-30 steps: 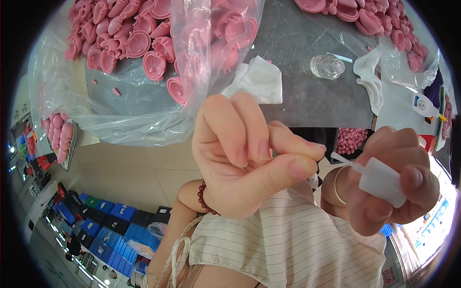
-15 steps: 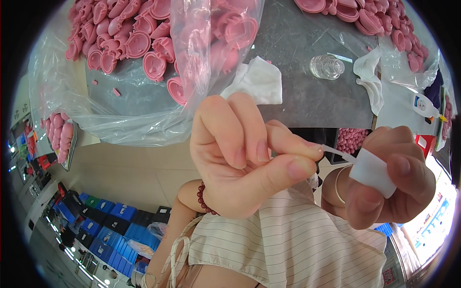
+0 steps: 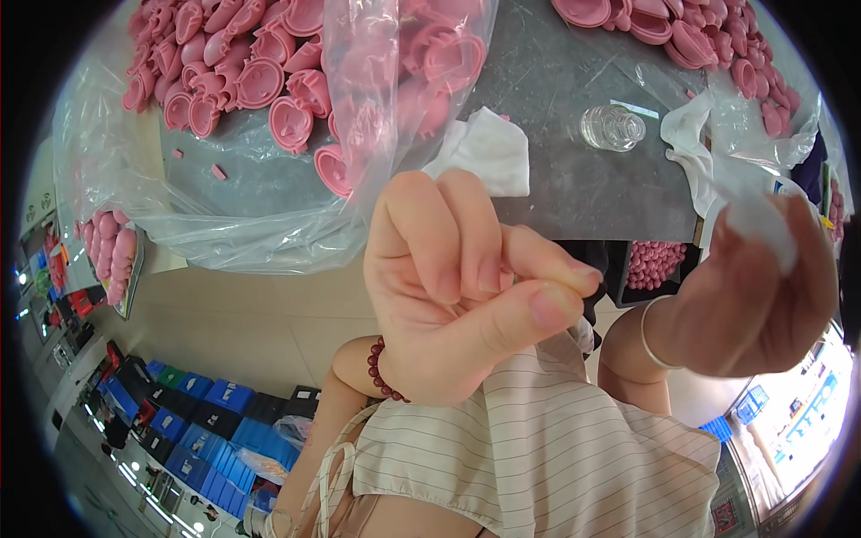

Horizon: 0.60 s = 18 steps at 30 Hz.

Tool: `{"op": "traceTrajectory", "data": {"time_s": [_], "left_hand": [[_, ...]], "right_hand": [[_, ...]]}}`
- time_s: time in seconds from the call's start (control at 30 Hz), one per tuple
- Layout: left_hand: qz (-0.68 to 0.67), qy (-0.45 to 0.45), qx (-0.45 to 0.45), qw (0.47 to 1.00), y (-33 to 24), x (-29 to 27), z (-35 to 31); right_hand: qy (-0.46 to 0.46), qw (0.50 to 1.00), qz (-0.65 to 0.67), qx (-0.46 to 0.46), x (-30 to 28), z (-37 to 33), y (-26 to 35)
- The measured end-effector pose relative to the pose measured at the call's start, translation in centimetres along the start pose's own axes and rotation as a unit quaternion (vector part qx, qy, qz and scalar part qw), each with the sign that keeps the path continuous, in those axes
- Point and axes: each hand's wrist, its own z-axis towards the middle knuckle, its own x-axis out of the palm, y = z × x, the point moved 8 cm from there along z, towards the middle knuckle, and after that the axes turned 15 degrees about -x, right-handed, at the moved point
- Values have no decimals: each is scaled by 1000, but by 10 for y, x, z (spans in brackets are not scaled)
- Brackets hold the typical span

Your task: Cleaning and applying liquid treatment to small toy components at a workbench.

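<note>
My left hand [image 3: 466, 287], a dark red bead bracelet on its wrist, is held up in the middle with thumb and forefinger pinched together. Whatever sits between those fingertips is too small or hidden to name. Off to the right my right hand [image 3: 762, 291] is closed round a white brush cap [image 3: 762, 229], smeared by motion; its thin applicator does not show now. A small open clear glass bottle [image 3: 613, 128] stands on the grey table [image 3: 556, 81] beyond my hands. Near it lies a folded white cloth [image 3: 484, 151].
Many pink moulded shells [image 3: 260, 82] lie on a clear plastic sheet [image 3: 251, 238] at the left, and another heap [image 3: 691, 40] at the far right. A second white cloth [image 3: 689, 143] rests at the table's right edge. Blue bins [image 3: 211, 444] line the floor at lower left.
My right hand has moved up and to the right with the white brush cap, and the applicator has left my left fingertips. My left hand stays pinched, nearly in place.
</note>
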Motion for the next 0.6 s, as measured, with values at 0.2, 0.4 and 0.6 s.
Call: {"op": "traceTrajectory", "data": {"time_s": [0.2,0.4,0.6], "left_hand": [[-19,12,-8,1000,1,-2,0],[-25,14,-14,999,1,-3,1],[-43,66,-1,997,1,4,1]], "right_hand": [[29,990,-137,24,18,0,5],[42,989,-137,37,30,4,3],[136,980,-141,17,34,3,-10]]}}
